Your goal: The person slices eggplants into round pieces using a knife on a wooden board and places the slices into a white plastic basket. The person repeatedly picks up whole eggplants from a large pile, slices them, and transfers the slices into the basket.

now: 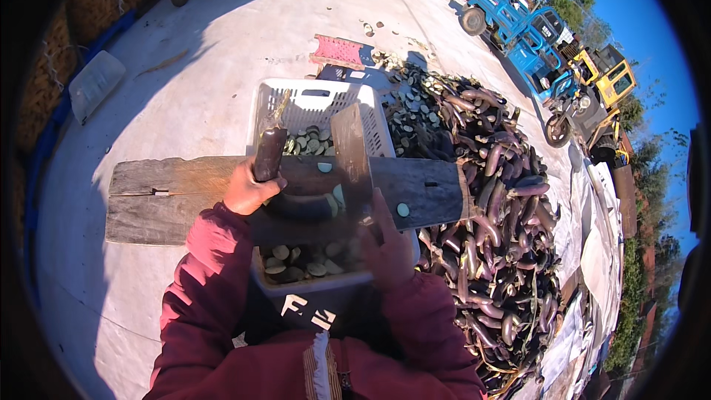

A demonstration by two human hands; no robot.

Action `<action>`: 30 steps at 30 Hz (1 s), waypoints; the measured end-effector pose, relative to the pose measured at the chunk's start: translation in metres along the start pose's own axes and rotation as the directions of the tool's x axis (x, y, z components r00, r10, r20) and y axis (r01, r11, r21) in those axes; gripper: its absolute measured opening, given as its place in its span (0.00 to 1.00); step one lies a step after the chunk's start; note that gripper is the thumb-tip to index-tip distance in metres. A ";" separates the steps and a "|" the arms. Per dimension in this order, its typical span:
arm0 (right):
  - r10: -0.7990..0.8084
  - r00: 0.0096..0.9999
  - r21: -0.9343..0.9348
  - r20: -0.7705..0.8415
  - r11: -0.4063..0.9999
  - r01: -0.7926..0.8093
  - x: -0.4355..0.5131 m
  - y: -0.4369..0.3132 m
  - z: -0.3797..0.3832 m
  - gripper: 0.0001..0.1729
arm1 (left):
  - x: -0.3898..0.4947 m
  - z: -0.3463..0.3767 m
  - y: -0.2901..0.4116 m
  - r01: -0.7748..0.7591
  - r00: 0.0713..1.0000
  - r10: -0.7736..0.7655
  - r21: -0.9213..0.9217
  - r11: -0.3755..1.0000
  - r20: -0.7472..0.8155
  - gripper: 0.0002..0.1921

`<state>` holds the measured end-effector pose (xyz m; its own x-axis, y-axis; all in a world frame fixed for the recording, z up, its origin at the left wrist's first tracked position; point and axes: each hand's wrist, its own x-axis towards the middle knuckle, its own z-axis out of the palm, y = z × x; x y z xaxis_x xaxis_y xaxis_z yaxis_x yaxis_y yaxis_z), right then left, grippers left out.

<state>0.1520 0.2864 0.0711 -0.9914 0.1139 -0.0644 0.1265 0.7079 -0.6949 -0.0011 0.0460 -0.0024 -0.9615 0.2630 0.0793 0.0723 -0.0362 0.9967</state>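
My left hand (pixel 247 188) grips a dark purple eggplant (pixel 270 153), its dry stem pointing away from me. Just below my thumb, a dark eggplant length (pixel 300 207) with a pale cut end lies across the wooden board (pixel 166 216); whether both are one curved eggplant is hidden by the hand. In my right hand (pixel 386 253) is a cleaver, its broad blade (pixel 351 150) raised beside that cut end and slightly blurred. One loose slice (pixel 402 209) rests right of the blade, another slice (pixel 324 167) near the board's far edge.
Under the board stands a white plastic crate (pixel 322 94) containing eggplant slices (pixel 311 140). A large eggplant heap (pixel 494 222) lies to the right, with more slices (pixel 411 103) beyond. A pink stool (pixel 339 51), blue cargo tricycle (pixel 516 28) and clear plastic container (pixel 95 86) stand farther off.
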 end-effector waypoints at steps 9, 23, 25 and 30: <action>0.093 0.977 -0.117 0.193 0.991 -0.071 0.013 0.056 0.028 0.42 | 0.001 0.006 0.005 0.006 1.000 -0.005 -0.033 0.999 0.026 0.11; 0.041 0.977 -0.238 0.211 0.971 0.010 0.008 0.061 0.044 0.43 | 0.000 0.012 -0.002 -0.072 0.996 0.071 0.017 0.997 0.048 0.11; 0.133 0.955 -0.328 0.264 0.944 -0.041 0.012 0.044 0.035 0.43 | 0.000 0.011 -0.002 -0.067 0.997 0.067 0.002 0.998 0.039 0.12; 0.056 0.988 -0.258 0.144 0.966 -0.017 0.009 0.070 0.037 0.42 | 0.000 0.010 -0.003 -0.077 0.996 0.074 0.072 0.994 0.044 0.12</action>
<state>0.1504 0.3111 -0.0048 -0.9774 0.0519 -0.2051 0.1477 0.8617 -0.4854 0.0016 0.0553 -0.0050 -0.9410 0.3018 0.1530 0.1647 0.0136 0.9862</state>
